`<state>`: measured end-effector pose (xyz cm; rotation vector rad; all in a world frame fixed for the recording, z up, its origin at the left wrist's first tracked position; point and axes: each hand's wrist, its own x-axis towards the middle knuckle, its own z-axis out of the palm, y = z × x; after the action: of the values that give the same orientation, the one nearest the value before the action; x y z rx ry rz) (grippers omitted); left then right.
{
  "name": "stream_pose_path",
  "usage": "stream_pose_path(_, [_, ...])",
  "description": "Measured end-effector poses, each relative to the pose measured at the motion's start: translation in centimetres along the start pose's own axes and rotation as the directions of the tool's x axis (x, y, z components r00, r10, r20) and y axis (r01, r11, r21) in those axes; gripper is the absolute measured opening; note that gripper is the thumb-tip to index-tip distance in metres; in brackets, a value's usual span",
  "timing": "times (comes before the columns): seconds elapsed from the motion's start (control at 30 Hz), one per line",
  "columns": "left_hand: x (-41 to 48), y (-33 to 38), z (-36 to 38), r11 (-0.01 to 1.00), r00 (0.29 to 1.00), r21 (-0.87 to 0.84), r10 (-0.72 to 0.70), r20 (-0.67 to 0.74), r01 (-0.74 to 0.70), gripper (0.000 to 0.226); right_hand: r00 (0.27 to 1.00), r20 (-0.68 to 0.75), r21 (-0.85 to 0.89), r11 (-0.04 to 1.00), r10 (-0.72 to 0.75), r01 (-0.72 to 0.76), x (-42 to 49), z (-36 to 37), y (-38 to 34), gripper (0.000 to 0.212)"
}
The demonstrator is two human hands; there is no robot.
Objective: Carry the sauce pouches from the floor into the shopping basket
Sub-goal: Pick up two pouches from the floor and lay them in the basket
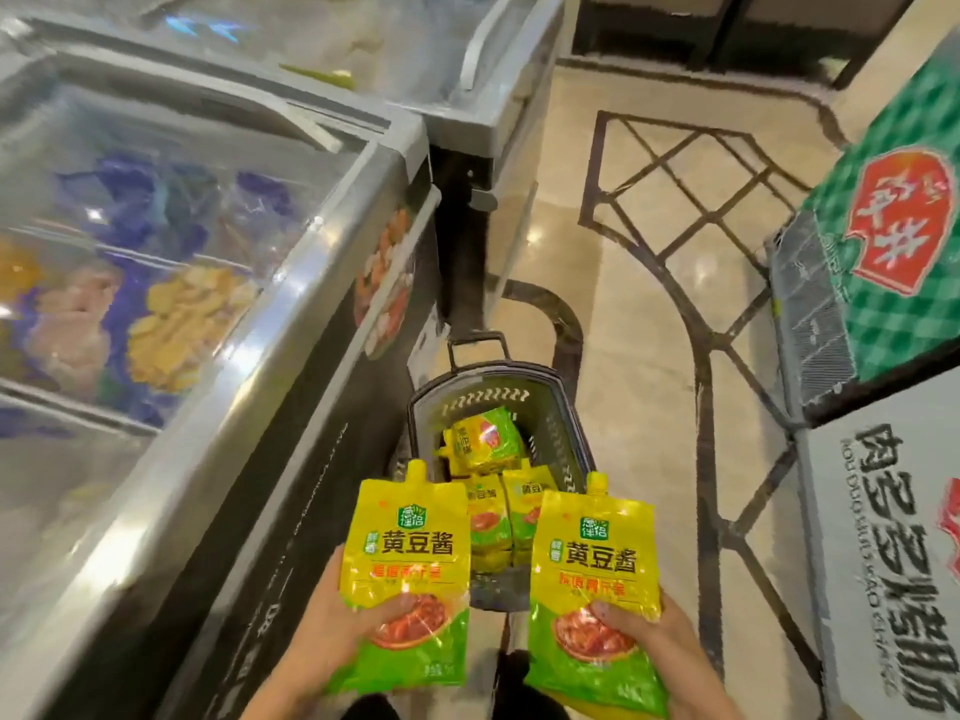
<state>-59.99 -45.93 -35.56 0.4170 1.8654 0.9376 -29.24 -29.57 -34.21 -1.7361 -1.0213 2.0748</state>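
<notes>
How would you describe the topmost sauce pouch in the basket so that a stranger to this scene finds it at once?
Find the long glass-topped freezer on the left; beside it on the floor stands the dark shopping basket. At the basket's far end one yellow-green sauce pouch lies tilted on top, while the other pouches inside stand upright nearer the camera.

The shopping basket (488, 394) stands on the floor (649, 304), just right of the near freezer chest (156, 226); a far freezer chest (441, 59) lies behind. Sauce pouches (485, 439) lie in the basket. Nearer, the left hand (332, 631) holds the left pouch (410, 563) and the right hand (670, 641) holds the right pouch (595, 589). At right, the upper carton (893, 226) sits on the lower carton (893, 563).
</notes>
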Motion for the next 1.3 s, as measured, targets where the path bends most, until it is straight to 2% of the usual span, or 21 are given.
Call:
stream_pose_path(0.1, [5.6,-0.4,2.7,0.998,0.995,-0.006,-0.063,-0.077,0.063,0.097,0.999,0.024,-0.052,0.998,0.022,-0.021,8.5,-0.7,-1.4,0.071])
stream_pose_path(0.2, [12.0,-2.9,6.3,0.992,0.985,-0.041,-0.126,-0.122,0.122,0.094,0.999,0.026,-0.122,0.992,0.024,-0.02,17.2,-0.6,-1.1,0.064])
stream_pose_path(0.33, [21.0,-7.7,10.9,0.979,0.975,-0.067,-0.2,-0.093,0.194,0.089,0.995,0.077,-0.257,0.966,0.058,-0.037,28.2,0.0,1.7,0.074])
stream_pose_path(0.47, [28.5,-12.7,14.1,0.978,0.981,0.09,-0.183,-0.07,0.189,0.099,0.997,0.07,-0.394,0.919,0.044,-0.013,36.7,1.2,5.5,0.058])
stream_pose_path(0.57, [31.4,-15.3,16.0,0.959,0.984,0.235,-0.134,-0.117,0.159,0.089,0.996,0.078,-0.501,0.866,0.039,0.005,40.8,1.9,7.9,0.044])
stream_pose_path(0.67, [33.0,-16.6,17.9,0.935,0.972,0.313,-0.105,-0.208,0.168,0.092,0.99,0.083,-0.462,0.885,0.112,-0.062,43.7,2.2,9.9,0.046])
stream_pose_path(0.8, [35.1,-17.8,19.8,0.937,0.954,0.275,-0.141,-0.265,0.215,0.089,0.985,0.078,-0.445,0.889,0.157,-0.106,46.5,1.7,10.9,0.044])
stream_pose_path(0.87, [35.9,-18.2,20.2,0.947,0.959,0.242,-0.156,-0.238,0.214,0.087,0.982,0.09,-0.444,0.89,0.163,-0.107,47.5,0.8,10.9,0.042])
stream_pose_path(0.97, [37.5,-19.4,20.6,0.95,0.955,0.145,-0.252,-0.156,0.275,0.086,0.979,0.084,-0.507,0.854,0.185,-0.118,48.7,0.2,11.2,0.047])
stream_pose_path(1.03, [38.3,-20.0,20.6,0.933,0.937,0.117,-0.324,-0.13,0.339,0.089,0.993,0.042,-0.613,0.787,0.113,-0.064,48.7,0.8,11.6,0.066])
stream_pose_path(1.1, [38.6,-20.2,20.6,0.907,0.919,0.159,-0.372,-0.127,0.389,0.095,0.999,-0.017,-0.722,0.692,-0.039,0.015,48.0,1.8,11.9,0.097])
stream_pose_path(1.17, [38.2,-19.7,20.8,0.885,0.918,0.247,-0.372,-0.136,0.395,0.11,0.981,0.002,-0.857,0.504,-0.195,0.102,47.4,2.4,11.7,0.116])
stream_pose_path(1.23, [37.2,-18.9,21.4,0.834,0.963,0.483,-0.229,-0.139,0.268,0.121,0.939,0.118,-0.951,0.236,-0.322,0.2,47.7,2.6,11.3,0.116])
stream_pose_path(1.3, [36.7,-18.1,22.2,0.699,0.994,0.715,0.075,-0.082,0.007,0.117,0.88,0.268,-0.95,0.046,-0.392,0.31,48.6,3.3,10.7,0.107])
